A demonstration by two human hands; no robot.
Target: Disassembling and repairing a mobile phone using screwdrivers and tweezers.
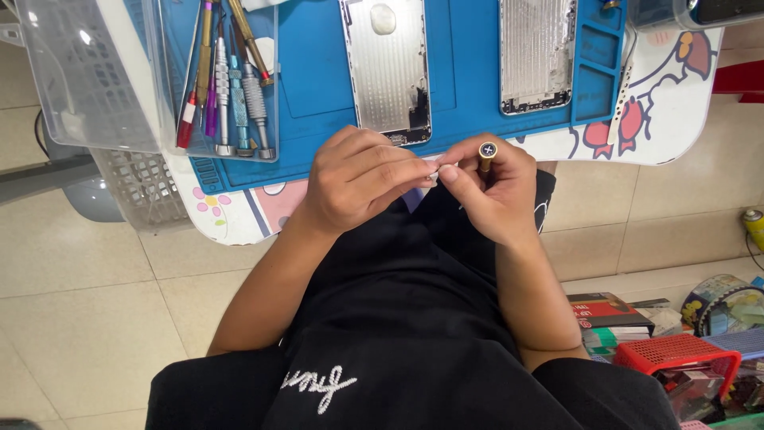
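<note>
both hands [430, 179] pinch small part [434, 170]

blue repair mat [318, 72] on small printed table | two silver phone back housings [387, 68], [535, 52] lying on mat | clear tray of precision screwdrivers [231, 87] at mat's left | white mesh basket [143, 187] beside table | red basket [676, 354] and books [609, 310] on tiled floor

Pale beige tiled floor [95, 302] under a white cartoon-printed table [668, 95] — a red plastic basket [676, 354] and stacked boxes [609, 314] at lower right.
</note>
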